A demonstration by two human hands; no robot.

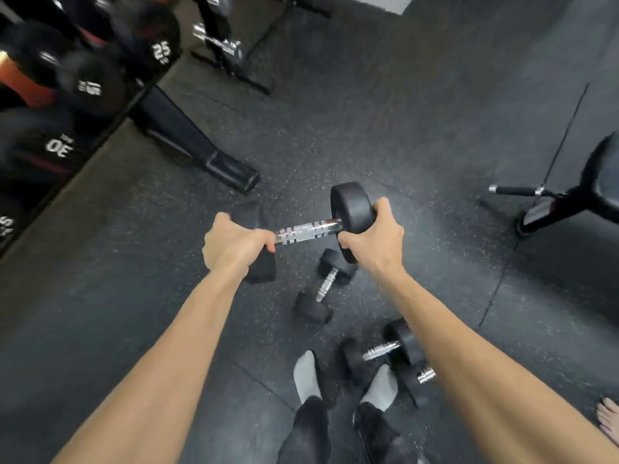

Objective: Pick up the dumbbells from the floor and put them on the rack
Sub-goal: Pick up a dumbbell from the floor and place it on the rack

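Note:
I hold a black dumbbell (308, 231) with a chrome knurled handle in the air, roughly level. My left hand (234, 244) grips its left black head and the near end of the handle. My right hand (375, 241) cups the right head from the side. Below it a smaller dumbbell (326, 284) lies on the floor. Two more dumbbells (385, 351) lie close to my feet, partly hidden by my right forearm. The dumbbell rack (67, 92) stands at the upper left, loaded with black dumbbells marked 25 and 30.
The rack's black foot (197, 145) juts out across the rubber floor. A bench frame (231, 48) stands at the back. Another machine with a chrome-tipped bar (549, 195) is on the right. My grey socks (345, 380) are below. A bare foot (609, 423) shows at the right edge.

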